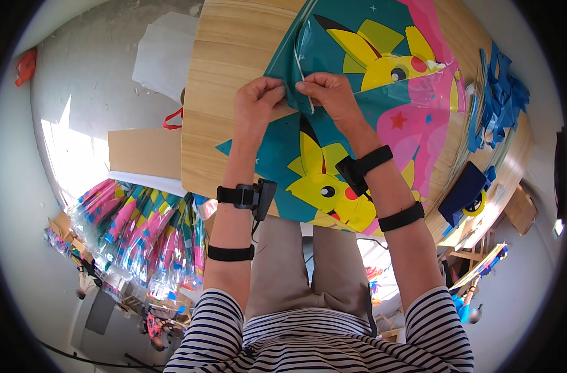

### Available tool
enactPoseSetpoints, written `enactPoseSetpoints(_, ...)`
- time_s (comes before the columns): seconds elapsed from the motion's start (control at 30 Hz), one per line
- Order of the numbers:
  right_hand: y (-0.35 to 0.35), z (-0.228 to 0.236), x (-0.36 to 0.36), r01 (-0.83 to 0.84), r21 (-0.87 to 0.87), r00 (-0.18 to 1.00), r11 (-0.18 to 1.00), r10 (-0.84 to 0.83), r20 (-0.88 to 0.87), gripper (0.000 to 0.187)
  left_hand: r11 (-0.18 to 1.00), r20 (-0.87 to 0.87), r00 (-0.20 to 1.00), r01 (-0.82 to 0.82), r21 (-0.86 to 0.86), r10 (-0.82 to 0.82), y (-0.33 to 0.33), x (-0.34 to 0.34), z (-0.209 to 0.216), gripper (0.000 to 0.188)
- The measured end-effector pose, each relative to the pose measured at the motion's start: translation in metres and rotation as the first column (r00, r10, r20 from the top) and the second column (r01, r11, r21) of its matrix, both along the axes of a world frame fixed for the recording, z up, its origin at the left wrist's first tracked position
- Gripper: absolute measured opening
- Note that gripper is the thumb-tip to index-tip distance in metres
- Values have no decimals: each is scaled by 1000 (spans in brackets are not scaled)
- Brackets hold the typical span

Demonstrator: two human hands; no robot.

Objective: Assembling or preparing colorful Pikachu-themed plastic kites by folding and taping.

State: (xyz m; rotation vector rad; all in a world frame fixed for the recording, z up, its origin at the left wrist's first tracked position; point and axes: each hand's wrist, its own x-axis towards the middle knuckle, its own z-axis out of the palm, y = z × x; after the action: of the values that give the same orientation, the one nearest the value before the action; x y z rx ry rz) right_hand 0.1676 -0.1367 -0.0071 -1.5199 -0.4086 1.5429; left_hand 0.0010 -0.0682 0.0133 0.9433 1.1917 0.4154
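Observation:
A printed kite sail [389,99] of thin shiny film, teal and pink with yellow cartoon figures, spreads over the wooden table. Its teal edge is folded up between my hands near the middle of the table. My left hand [255,107] pinches the left side of this fold between thumb and fingers. Just to the right, my right hand [334,99] pinches the fold beside a thin white strip or rod [299,62]; which of the two it is, I cannot tell. The fingertips partly hide the fold. A second yellow figure [330,189] lies flat below, between my forearms.
The wooden table [224,46] has a rounded edge. Blue ribbons [504,93] and thin rods [474,105] lie at its right, near a dark blue piece [462,194] and a yellow-rimmed roll [476,204]. Left of me hang bundled colourful kites [146,233], beside a cardboard sheet [143,152].

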Motion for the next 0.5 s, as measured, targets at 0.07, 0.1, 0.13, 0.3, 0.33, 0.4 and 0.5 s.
enactPoseSetpoints(0.07,-1,-1,2,-9,6,1000,1000,9,-6,14,999,19,999,-35,-21,35,0,2,3,12)
enactPoseSetpoints(0.1,-1,0,2,-9,3,1000,1000,9,7,14,1000,-8,1000,-20,-2,20,0,4,6,15)
enactPoseSetpoints(0.13,-1,1,2,-9,1,1000,1000,9,20,14,1000,-36,999,-4,16,4,0,7,9,17)
enactPoseSetpoints(0.3,2,4,-1,-13,-26,998,1000,14,56,15,982,-156,987,66,178,-38,-3,9,6,31)
enactPoseSetpoints(0.33,3,5,-1,-14,-27,999,1000,16,49,15,979,-108,994,38,200,-16,-4,7,4,34)
enactPoseSetpoints(0.4,3,4,-1,-14,-29,999,999,15,39,16,971,-95,995,54,234,-32,-5,4,1,37)
enactPoseSetpoints(0.5,2,4,0,-11,-34,999,999,12,29,17,955,-182,978,149,254,-104,-7,5,1,38)
